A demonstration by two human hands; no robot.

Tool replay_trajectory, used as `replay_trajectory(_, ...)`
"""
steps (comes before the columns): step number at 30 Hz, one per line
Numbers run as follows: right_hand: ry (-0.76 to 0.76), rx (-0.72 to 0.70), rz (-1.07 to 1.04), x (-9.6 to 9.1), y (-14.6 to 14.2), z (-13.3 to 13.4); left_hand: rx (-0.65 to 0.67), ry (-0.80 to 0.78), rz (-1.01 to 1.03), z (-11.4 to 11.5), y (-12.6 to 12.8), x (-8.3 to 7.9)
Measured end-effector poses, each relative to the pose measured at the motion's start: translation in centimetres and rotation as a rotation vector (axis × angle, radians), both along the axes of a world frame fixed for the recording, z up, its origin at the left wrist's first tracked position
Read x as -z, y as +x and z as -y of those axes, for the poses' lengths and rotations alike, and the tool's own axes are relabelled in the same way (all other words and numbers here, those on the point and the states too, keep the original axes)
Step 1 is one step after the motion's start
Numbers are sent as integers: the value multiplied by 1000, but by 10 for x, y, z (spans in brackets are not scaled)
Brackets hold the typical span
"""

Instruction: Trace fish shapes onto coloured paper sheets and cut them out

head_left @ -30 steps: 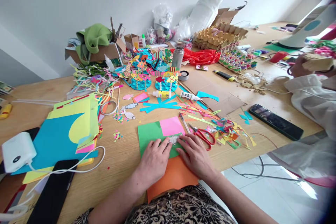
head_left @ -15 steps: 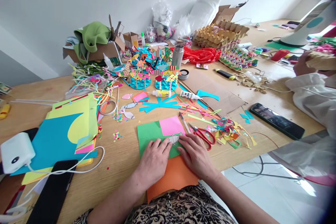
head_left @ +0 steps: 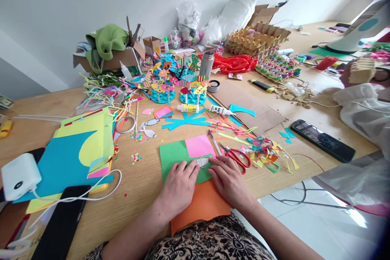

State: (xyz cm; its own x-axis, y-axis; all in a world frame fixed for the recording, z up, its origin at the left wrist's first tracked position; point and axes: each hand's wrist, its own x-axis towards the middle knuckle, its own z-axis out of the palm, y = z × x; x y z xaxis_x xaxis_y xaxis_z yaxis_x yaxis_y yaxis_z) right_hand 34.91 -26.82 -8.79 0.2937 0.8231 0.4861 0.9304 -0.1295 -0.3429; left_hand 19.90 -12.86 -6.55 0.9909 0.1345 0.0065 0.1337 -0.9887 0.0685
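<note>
My left hand (head_left: 179, 186) and my right hand (head_left: 228, 180) lie side by side on a green paper sheet (head_left: 172, 156). Their fingertips pinch a small white paper cutout (head_left: 202, 161) between them, just below a pink paper square (head_left: 199, 145). An orange paper sheet (head_left: 202, 204) lies under my wrists at the table's near edge. Red-handled scissors (head_left: 238, 157) rest just right of my right hand, beside a thin pen (head_left: 214, 142).
Coloured paper sheets (head_left: 79, 151), a white charger with cable (head_left: 20, 176) and a black phone (head_left: 62, 223) lie left. Glue bottles (head_left: 188, 108), paper fish crafts (head_left: 170, 83) and scraps (head_left: 264, 152) fill the middle. Another phone (head_left: 323, 140) and a person in white (head_left: 362, 109) are on the right.
My hands have stayed almost still on the green sheet; the white cutout has shifted slightly between my fingertips. The person on the right moved a hand with a brown object.
</note>
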Motion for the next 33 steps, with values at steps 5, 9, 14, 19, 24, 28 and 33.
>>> replay_trajectory(5,-2,12,-4,0,0,0,-2,-14,2,0,0,-1)
replay_trajectory(9,-12,19,-11,1,0,0,4,-9,-16,0,0,-1)
replay_trajectory(14,-14,21,-11,1,0,0,6,-13,-21,0,0,-3)
replay_trajectory(19,-12,18,-10,0,0,0,2,-5,-21,1,0,-3)
replay_trajectory(24,-7,15,-8,1,0,0,0,-15,-14,1,1,-2)
replay_trajectory(28,-8,18,-5,0,-1,0,-2,-4,-9,1,1,-1)
replay_trajectory(33,-1,16,-6,-2,-1,-1,1,-1,-2,1,0,0)
